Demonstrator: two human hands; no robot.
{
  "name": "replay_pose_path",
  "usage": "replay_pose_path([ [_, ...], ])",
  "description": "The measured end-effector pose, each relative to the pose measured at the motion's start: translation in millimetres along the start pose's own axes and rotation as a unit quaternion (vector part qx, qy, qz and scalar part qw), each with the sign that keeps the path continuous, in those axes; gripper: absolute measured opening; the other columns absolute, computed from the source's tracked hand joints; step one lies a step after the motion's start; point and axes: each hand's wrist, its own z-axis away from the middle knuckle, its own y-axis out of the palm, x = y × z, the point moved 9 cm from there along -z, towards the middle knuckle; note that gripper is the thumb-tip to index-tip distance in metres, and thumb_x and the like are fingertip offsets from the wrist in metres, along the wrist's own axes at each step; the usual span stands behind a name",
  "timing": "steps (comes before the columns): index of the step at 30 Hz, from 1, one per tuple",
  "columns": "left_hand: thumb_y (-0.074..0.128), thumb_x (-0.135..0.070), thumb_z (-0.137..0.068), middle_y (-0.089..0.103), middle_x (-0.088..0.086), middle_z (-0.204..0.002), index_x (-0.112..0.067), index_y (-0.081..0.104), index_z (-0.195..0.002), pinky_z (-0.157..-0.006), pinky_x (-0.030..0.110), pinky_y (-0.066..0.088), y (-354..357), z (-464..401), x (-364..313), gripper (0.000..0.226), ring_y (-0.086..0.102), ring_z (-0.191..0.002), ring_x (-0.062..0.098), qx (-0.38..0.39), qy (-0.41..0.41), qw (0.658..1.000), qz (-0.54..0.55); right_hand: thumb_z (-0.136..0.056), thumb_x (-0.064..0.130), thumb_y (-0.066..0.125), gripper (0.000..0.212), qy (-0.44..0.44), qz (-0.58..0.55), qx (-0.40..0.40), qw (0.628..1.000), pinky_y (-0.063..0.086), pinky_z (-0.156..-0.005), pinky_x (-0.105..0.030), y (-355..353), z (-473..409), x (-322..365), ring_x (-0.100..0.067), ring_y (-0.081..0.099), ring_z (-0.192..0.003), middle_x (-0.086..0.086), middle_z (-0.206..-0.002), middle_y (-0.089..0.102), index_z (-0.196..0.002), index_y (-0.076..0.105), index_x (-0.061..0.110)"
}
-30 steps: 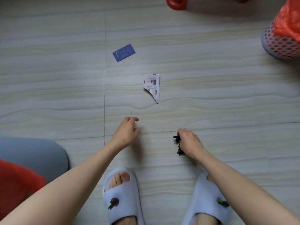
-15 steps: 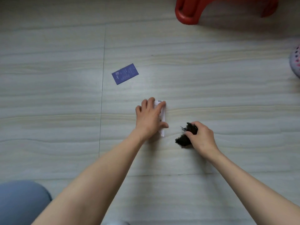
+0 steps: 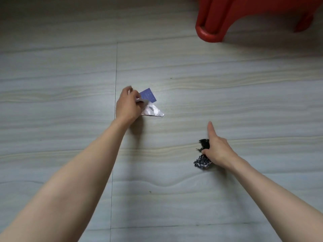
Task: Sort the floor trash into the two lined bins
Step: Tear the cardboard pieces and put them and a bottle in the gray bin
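Observation:
My left hand (image 3: 127, 105) holds a torn white paper scrap (image 3: 153, 111) that hangs out to its right, and its fingers reach over the near edge of a small blue card (image 3: 148, 95) lying on the floor. Whether the fingers grip the card is hidden. My right hand (image 3: 215, 149) grips crumpled black trash (image 3: 202, 160), with the index finger stretched straight forward. Neither bin is in view.
A red plastic stool (image 3: 227, 16) stands at the top right, its near leg close to the floor ahead of my right hand. Pale wood-grain floor tiles (image 3: 70, 75) stretch all around.
My left hand lifted the white scrap off the floor and moved forward-left onto the blue card. My right hand still carries the black trash. The view advanced toward the stool.

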Motion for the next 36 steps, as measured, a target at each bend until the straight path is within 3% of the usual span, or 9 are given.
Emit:
replay_pose_path([
  [3, 0.062, -0.029, -0.086, 0.043, 0.012, -0.125, -0.009, 0.059, -0.103, -0.083, 0.033, 0.037, 5, -1, 8, 0.026, 0.037, -0.118, 0.032, 0.011, -0.038, 0.999, -0.024, -0.087, 0.008, 0.057, 0.098, 0.011, 0.014, 0.02, 1.0, 0.042, -0.088, -0.033, 2, -3, 7, -0.032, 0.052, -0.113, -0.018, -0.121, 0.055, -0.148, -0.018, 0.027],
  [11, 0.069, -0.03, -0.079, 0.046, 0.022, -0.126, -0.003, 0.044, -0.12, -0.095, 0.043, 0.037, 17, 17, 33, 0.055, 0.041, -0.12, 0.039, 0.053, -0.18, 0.982, -0.03, -0.088, 0.007, 0.055, 0.094, 0.022, 0.051, 0.044, 0.997, 0.044, -0.092, -0.036, 31, -5, 10, -0.035, 0.053, -0.113, -0.021, -0.12, 0.056, -0.15, -0.014, 0.023],
  [13, 0.069, -0.033, -0.08, 0.046, 0.022, -0.127, 0.0, 0.044, -0.12, -0.096, 0.042, 0.037, 0, 33, 32, 0.058, 0.039, -0.122, 0.039, 0.043, -0.184, 0.98, 0.056, -0.087, 0.002, 0.047, 0.087, 0.026, 0.126, -0.006, 0.992, 0.044, -0.091, -0.037, 11, 15, 33, -0.036, 0.053, -0.113, -0.021, -0.121, 0.054, -0.15, -0.01, 0.02],
  [17, 0.066, -0.036, -0.08, 0.052, 0.02, -0.122, -0.001, 0.053, -0.112, -0.089, 0.039, 0.04, 20, 37, 8, 0.049, 0.043, -0.117, 0.037, 0.07, -0.193, 0.976, 0.075, -0.087, 0.004, 0.046, 0.063, 0.03, 0.156, -0.002, 0.987, 0.043, -0.091, -0.035, 2, 13, 23, -0.036, 0.051, -0.115, -0.02, -0.125, 0.053, -0.144, 0.021, 0.012],
  [20, 0.058, -0.024, -0.08, 0.059, 0.015, -0.103, -0.003, 0.057, -0.096, -0.069, 0.033, 0.039, 25, 46, 2, 0.026, 0.053, -0.093, 0.035, 0.078, -0.169, 0.972, 0.143, -0.085, 0.005, 0.05, 0.036, 0.019, 0.141, -0.038, 0.989, 0.043, -0.086, -0.031, -12, 16, 35, -0.033, 0.052, -0.112, -0.018, -0.12, 0.058, -0.121, 0.05, 0.006],
  [23, 0.056, -0.026, -0.071, 0.058, 0.004, -0.09, -0.011, 0.052, -0.096, -0.073, 0.038, 0.051, 23, 75, -17, 0.029, 0.058, -0.087, 0.029, 0.126, -0.158, 0.938, 0.283, -0.085, 0.006, 0.051, 0.029, 0.02, 0.142, -0.061, 0.988, 0.043, -0.084, -0.029, -41, 25, 45, -0.032, 0.054, -0.112, -0.017, -0.119, 0.059, -0.114, 0.055, 0.006],
  [28, 0.047, -0.01, -0.08, 0.062, 0.01, -0.097, -0.013, 0.054, -0.091, -0.074, 0.044, 0.055, -32, 83, -83, 0.014, 0.061, -0.086, 0.028, 0.131, -0.104, 0.899, 0.406, -0.087, 0.003, 0.044, 0.024, 0.001, 0.091, -0.107, 0.99, 0.037, -0.078, -0.03, -114, 68, 75, -0.034, 0.05, -0.113, -0.02, -0.121, 0.056, -0.11, 0.05, 0.003],
  [32, 0.047, -0.018, -0.063, 0.066, 0.013, -0.089, -0.006, 0.06, -0.096, -0.058, 0.033, 0.057, -67, 72, -159, 0.038, 0.064, -0.073, 0.025, 0.113, -0.043, 0.896, 0.427, -0.086, 0.005, 0.042, 0.021, -0.042, 0.002, -0.197, 0.979, 0.036, -0.075, -0.03, -196, 92, 82, -0.03, 0.046, -0.102, -0.017, -0.117, 0.054, -0.106, 0.047, 0.007],
  [36, 0.057, 0.0, -0.08, 0.062, 0.006, -0.082, -0.007, 0.057, -0.098, -0.054, 0.028, 0.058, -62, 89, -279, 0.019, 0.063, -0.068, 0.019, 0.132, 0.025, 0.881, 0.454, -0.086, 0.004, 0.047, 0.034, -0.081, -0.117, -0.394, 0.908, 0.035, -0.081, -0.027, -322, 132, 17, -0.029, 0.05, -0.112, -0.014, -0.119, 0.058, -0.12, 0.051, 0.008],
])
